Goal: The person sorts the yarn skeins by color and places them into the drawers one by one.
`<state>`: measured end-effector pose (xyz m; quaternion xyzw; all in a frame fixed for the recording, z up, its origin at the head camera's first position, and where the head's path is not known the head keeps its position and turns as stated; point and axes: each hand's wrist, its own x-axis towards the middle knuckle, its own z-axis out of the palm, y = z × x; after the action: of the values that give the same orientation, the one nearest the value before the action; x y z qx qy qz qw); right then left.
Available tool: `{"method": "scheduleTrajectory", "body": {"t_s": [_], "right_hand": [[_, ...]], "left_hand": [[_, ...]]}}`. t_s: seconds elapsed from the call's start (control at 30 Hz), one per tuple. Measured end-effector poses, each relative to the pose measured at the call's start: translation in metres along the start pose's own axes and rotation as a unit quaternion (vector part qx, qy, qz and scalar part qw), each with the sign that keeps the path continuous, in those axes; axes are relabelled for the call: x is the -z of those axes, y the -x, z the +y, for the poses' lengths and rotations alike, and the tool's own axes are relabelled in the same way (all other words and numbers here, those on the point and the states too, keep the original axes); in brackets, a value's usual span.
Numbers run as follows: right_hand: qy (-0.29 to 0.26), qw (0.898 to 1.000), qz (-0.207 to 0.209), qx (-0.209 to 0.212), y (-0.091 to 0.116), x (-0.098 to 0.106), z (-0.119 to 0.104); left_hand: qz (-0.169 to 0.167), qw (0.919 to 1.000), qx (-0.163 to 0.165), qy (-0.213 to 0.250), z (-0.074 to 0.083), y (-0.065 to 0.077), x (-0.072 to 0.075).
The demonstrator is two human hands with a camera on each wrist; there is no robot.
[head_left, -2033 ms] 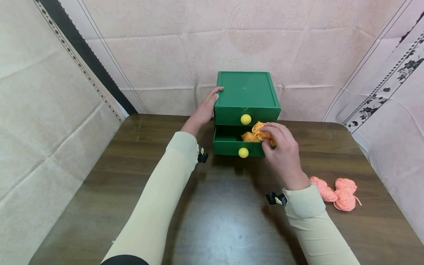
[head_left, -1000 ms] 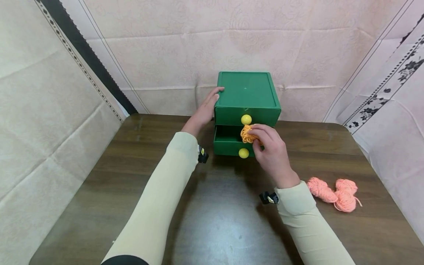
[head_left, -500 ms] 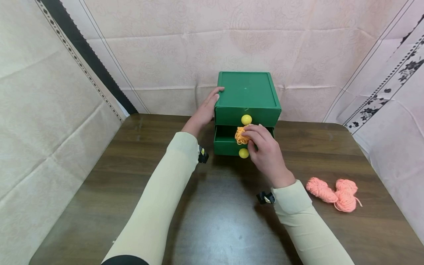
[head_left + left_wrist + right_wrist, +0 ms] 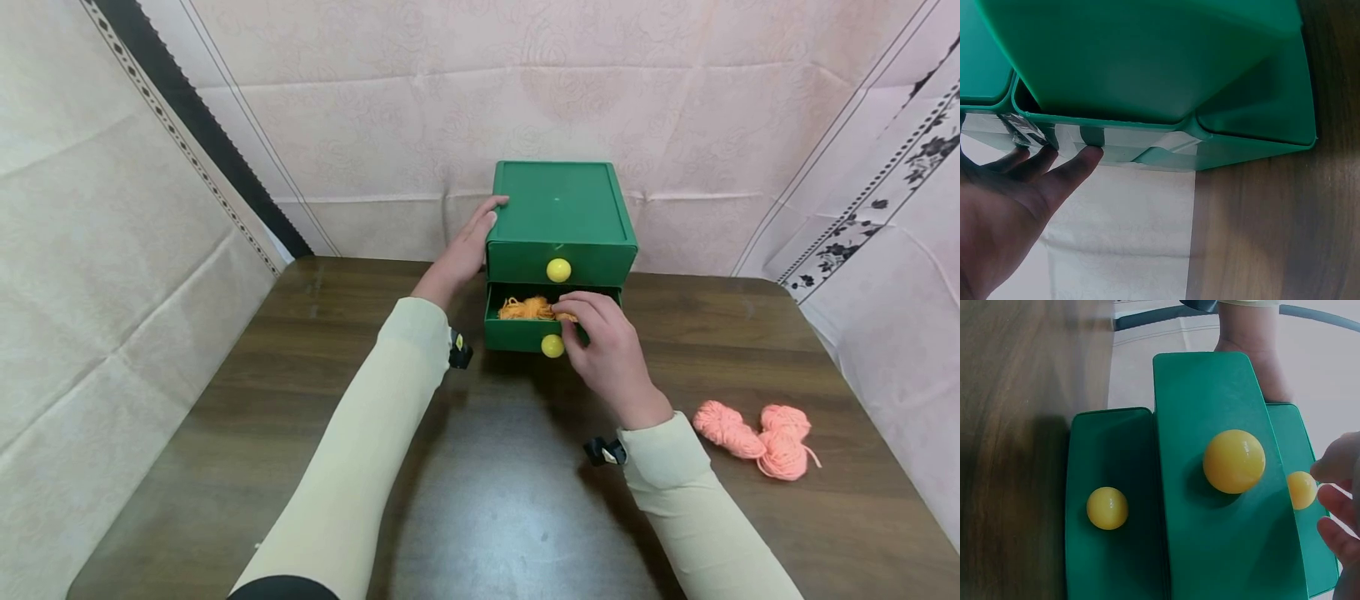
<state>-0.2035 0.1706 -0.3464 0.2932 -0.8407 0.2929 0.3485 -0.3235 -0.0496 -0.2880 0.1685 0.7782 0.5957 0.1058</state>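
One green drawer box [image 4: 555, 200]: stands at the back edge of the worktop [image 4: 487, 500], near that edge's middle; middle drawer [image 4: 510, 337] pulled out. Orange yarn [image 4: 525, 308]: lies in this drawer. Left hand [image 4: 467, 247]: rests on the box's left side, fingers extended. Right hand [image 4: 606, 354]: curled fingers at the yarn, over the drawer's front; whether they pinch it cannot be told. Two pink skeins [image 4: 772, 450]: lie touching, toward the worktop's right edge
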Motion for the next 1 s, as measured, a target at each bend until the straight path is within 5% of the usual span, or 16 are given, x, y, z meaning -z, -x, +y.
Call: {"method": "scheduleTrajectory", "body": {"t_s": [1.0], "right_hand": [[0.013,1.000,-0.018,0.021,0.029,-0.006,0.000]], "left_hand": [[0.002,0.9999,0.002,-0.015,0.000,-0.001,0.000]]}}
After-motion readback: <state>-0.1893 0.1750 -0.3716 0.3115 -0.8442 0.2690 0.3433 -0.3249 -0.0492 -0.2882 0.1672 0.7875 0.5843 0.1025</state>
